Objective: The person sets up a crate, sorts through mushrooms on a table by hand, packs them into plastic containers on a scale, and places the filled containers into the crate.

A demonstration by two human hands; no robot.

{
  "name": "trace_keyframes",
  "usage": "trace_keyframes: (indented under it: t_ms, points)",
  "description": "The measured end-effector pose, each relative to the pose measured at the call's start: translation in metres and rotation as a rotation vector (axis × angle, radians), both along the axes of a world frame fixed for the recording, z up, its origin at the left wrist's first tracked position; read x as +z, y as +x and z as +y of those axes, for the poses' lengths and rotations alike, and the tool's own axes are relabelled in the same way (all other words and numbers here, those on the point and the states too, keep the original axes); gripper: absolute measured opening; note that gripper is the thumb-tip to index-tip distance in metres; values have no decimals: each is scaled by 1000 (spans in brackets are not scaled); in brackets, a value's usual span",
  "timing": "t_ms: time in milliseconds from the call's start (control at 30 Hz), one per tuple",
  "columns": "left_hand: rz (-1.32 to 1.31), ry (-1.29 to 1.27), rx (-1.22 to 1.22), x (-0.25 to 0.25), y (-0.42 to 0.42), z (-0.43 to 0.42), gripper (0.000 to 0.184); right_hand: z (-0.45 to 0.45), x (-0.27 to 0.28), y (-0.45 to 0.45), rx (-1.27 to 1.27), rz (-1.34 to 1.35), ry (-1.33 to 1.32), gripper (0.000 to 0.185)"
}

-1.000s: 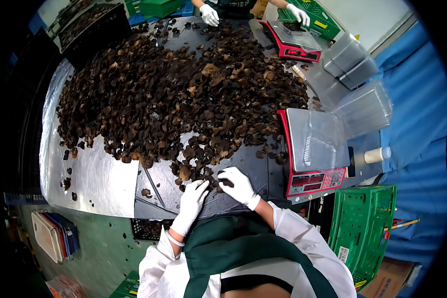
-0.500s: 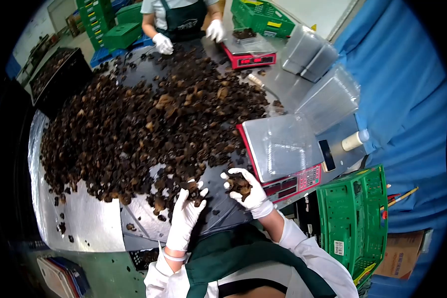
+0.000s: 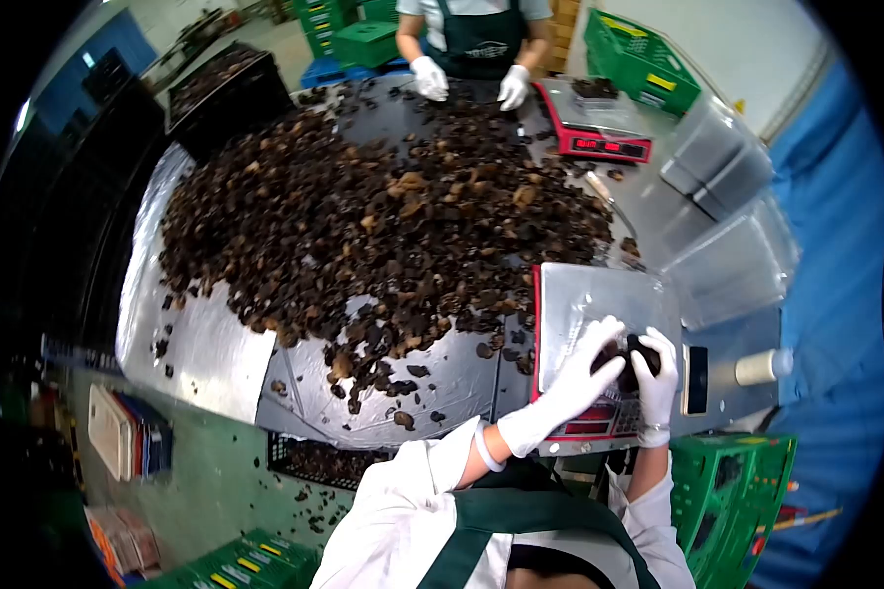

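Both of my gloved hands are together above the near red scale (image 3: 537, 339), whose platform bears a clear plastic tray (image 3: 604, 287). My left hand (image 3: 587, 378) curls around one side of a handful of dark, wrinkled mushroom pieces (image 3: 635, 363). From the other side my right hand (image 3: 660, 381) cups the same handful, fingers bent over it. The gloves hide part of the pieces and most of the scale's display. Left of the scale spreads a large heap of brown-black mushroom pieces (image 3: 383, 216) on the metal table (image 3: 211, 348).
Across the table a co-worker's gloved hands (image 3: 429, 79) are by the heap, near a second red scale (image 3: 599, 142). Clear plastic trays (image 3: 732, 260), a phone (image 3: 695, 380) and a white bottle (image 3: 764, 367) lie at right. Green crates (image 3: 727, 491) stand beside me.
My hands have moved right from the heap's near edge to the scale and come together, carrying mushroom pieces. The view has shifted. The co-worker's hands are now closer to the heap.
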State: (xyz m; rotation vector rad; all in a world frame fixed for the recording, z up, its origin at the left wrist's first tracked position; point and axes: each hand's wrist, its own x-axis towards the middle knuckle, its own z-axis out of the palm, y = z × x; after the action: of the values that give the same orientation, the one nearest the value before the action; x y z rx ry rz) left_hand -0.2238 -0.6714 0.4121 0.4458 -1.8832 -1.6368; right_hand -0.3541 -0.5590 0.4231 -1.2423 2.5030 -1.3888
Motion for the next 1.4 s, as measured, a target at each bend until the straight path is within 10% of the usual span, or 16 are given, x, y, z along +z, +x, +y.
trace_keyframes:
  t_ms: [500,800,967,1400]
  points:
    - [-849,-817,508,-101,266,-110,54,-68,15,81,292,274,124,28]
    - [-621,-557,729,-128,391,-114,36,-217,-62,221,849,51,188,35]
    - [-557,-496,564,-116,383,-110,37,-269,-99,268,837,418,449,66]
    - [-366,-519,436,-115,394,-110,31,-138,-93,256,810,351,284,21]
